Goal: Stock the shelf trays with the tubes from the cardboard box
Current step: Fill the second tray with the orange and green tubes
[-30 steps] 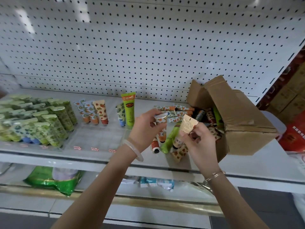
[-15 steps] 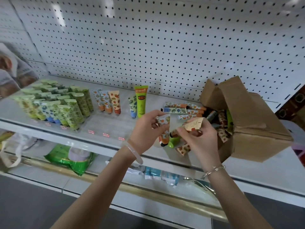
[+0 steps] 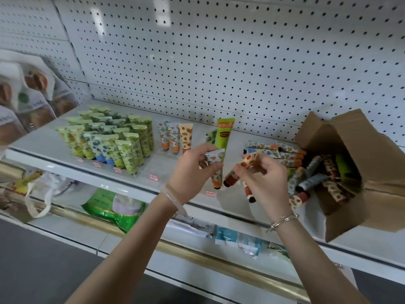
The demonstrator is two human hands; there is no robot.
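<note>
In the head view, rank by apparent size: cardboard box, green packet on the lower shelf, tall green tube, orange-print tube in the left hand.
1. cardboard box
2. green packet
3. tall green tube and orange-print tube: look alike; the held one is nearer the camera, both partly hidden, so unranked.

no legible print on tubes [image 3: 223, 133] or tags [image 3: 154, 177]

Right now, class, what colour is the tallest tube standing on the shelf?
The tallest tube is bright green with orange labels; the head view shows it.
</note>
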